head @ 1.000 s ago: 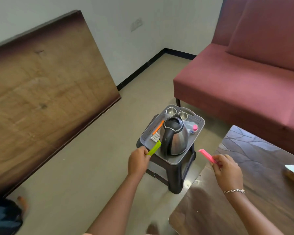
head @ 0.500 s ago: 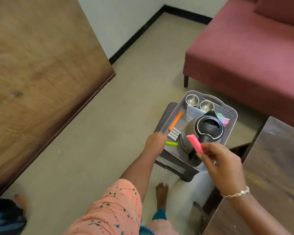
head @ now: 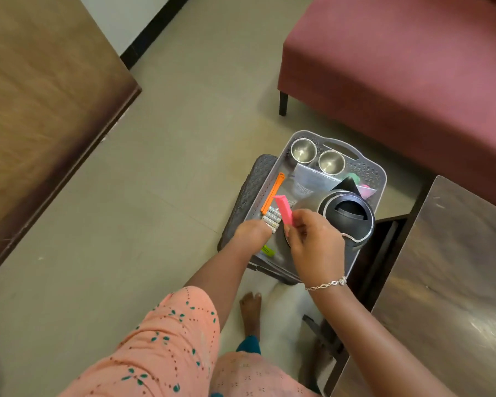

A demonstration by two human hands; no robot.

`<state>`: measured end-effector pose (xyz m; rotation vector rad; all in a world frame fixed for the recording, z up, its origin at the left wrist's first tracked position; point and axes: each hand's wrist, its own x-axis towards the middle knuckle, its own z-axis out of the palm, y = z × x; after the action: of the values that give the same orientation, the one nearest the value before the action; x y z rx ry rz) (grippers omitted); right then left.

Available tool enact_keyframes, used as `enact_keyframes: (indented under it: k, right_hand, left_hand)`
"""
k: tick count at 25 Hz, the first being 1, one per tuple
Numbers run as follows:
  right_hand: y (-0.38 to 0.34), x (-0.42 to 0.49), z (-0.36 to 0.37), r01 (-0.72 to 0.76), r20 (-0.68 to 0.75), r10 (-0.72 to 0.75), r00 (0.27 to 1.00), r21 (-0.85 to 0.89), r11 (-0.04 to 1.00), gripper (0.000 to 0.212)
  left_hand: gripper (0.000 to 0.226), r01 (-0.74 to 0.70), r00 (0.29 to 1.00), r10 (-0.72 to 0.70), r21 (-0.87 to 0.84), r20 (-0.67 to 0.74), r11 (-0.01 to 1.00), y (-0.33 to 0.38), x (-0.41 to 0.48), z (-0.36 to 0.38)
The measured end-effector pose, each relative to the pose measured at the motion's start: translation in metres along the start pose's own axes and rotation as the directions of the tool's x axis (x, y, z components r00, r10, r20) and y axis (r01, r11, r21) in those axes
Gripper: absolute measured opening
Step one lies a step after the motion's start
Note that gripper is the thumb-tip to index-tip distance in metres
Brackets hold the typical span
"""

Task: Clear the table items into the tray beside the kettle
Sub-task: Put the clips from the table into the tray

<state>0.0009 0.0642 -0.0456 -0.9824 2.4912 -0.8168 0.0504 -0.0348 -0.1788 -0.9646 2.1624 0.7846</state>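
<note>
Your left hand (head: 252,233) is down in the tray (head: 382,179), fingers hidden — can't tell if it grips the green clip (head: 268,250) peeking out beneath. Your right hand (head: 315,245) pinches the pink clip (head: 283,210) over the tray, moved left off the kettle (head: 350,216) since before.

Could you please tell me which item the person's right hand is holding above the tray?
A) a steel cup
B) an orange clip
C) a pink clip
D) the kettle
C: the right hand pinches the pink clip over the tray, while the orange clip lies inside the tray along its left wall.
</note>
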Motion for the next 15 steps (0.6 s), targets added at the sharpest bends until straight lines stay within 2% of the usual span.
enact_keyframes:
  k: [4, 7, 8, 10, 11, 13, 15]
  right_hand:
    - [0.013, 0.026, 0.027, -0.082, 0.173, 0.13, 0.976, -0.262, 0.962, 0.011]
    - [0.023, 0.037, 0.05, -0.074, 0.292, 0.206, 0.934, -0.407, 0.91, 0.014]
    - [0.025, 0.04, 0.057, -0.05, 0.335, 0.214, 0.918, -0.436, 0.898, 0.016]
    - [0.027, 0.043, 0.07, 0.012, 0.412, 0.211, 0.887, -0.478, 0.879, 0.02]
    - [0.028, 0.044, 0.077, 0.042, 0.441, 0.208, 0.873, -0.494, 0.869, 0.022]
    - [0.03, 0.047, 0.089, 0.107, 0.492, 0.203, 0.847, -0.532, 0.84, 0.027]
    - [0.034, 0.051, 0.101, 0.187, 0.544, 0.193, 0.817, -0.567, 0.802, 0.03]
  left_hand:
    - [0.026, -0.117, 0.993, 0.117, 0.226, 0.017, 0.967, -0.007, 0.006, 0.014]
    - [0.026, -0.185, 0.981, 0.194, 0.251, -0.013, 0.95, -0.007, -0.004, 0.015]
    - [0.025, -0.201, 0.974, 0.22, 0.233, -0.056, 0.951, -0.007, -0.013, 0.014]
    - [0.02, -0.19, 0.934, 0.244, 0.216, -0.259, 0.958, -0.014, -0.034, 0.015]
    - [0.021, -0.16, 0.913, 0.218, 0.19, -0.346, 0.969, -0.022, -0.045, 0.016]
    - [0.029, -0.14, 0.896, 0.112, -0.034, -0.429, 0.99, -0.04, -0.059, 0.023]
    - [0.036, -0.146, 0.877, 0.006, -0.255, -0.481, 0.956, -0.055, -0.066, 0.028]
